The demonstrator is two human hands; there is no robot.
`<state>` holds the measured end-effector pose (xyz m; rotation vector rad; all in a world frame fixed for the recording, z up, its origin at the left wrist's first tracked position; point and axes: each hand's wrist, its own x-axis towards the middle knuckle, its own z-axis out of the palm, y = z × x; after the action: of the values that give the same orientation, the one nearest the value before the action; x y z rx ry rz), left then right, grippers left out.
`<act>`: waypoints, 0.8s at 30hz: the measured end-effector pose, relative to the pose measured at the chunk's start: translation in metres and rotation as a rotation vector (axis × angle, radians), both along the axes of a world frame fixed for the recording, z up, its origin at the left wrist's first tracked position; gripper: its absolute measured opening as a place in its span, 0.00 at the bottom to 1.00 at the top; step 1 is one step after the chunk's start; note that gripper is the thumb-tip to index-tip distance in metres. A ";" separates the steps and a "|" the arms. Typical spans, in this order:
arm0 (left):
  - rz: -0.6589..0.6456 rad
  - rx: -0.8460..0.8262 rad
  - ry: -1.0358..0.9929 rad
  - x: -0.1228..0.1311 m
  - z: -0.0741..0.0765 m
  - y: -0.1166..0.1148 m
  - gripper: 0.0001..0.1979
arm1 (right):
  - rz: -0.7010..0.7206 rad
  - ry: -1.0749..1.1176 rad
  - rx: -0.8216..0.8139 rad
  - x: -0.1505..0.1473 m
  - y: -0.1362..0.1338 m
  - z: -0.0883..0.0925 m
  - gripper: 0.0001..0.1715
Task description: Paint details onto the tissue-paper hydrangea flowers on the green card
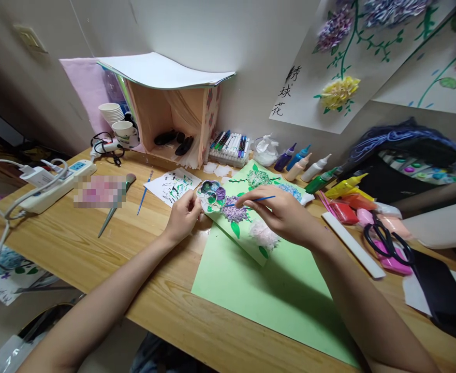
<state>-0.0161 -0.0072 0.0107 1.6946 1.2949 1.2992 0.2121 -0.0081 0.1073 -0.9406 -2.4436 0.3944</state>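
My left hand (pixel 184 215) pinches the edge of a small flower-shaped paint palette (pixel 211 197), smeared with blue, green, purple and white paint. In my right hand (pixel 278 210) is a thin blue paintbrush (pixel 264 198), its tip pointing left toward the palette; whether the tip touches paint I cannot tell. Below both hands lies a light green sheet with raised flowers: a purple flower (pixel 235 210) close to the palette, a pale pink flower (pixel 264 233), a green flower (pixel 259 177) and a blue flower (pixel 290 191) partly behind my right hand. A larger green sheet (pixel 251 305) lies underneath.
Paint bottles (pixel 315 167) and bagged clay (pixel 344 212) line the back right, near black scissors (pixel 386 241) and a phone-like black slab (pixel 443 295). A power strip (pixel 57 186), large brush (pixel 115 210), paint-marked paper (pixel 173 186), markers (pixel 230 145) and an open box (pixel 173 114) stand left and behind.
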 end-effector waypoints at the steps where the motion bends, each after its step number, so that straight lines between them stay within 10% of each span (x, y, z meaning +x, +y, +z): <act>1: 0.003 0.003 0.014 0.000 0.000 0.000 0.12 | 0.020 -0.002 -0.016 0.000 0.000 0.000 0.15; 24: -0.008 -0.019 0.033 0.003 0.001 -0.002 0.12 | 0.003 -0.004 -0.073 -0.001 -0.002 0.002 0.16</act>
<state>-0.0132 -0.0093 0.0116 1.7127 1.3145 1.2551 0.2115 -0.0099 0.1095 -0.9687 -2.4488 0.4865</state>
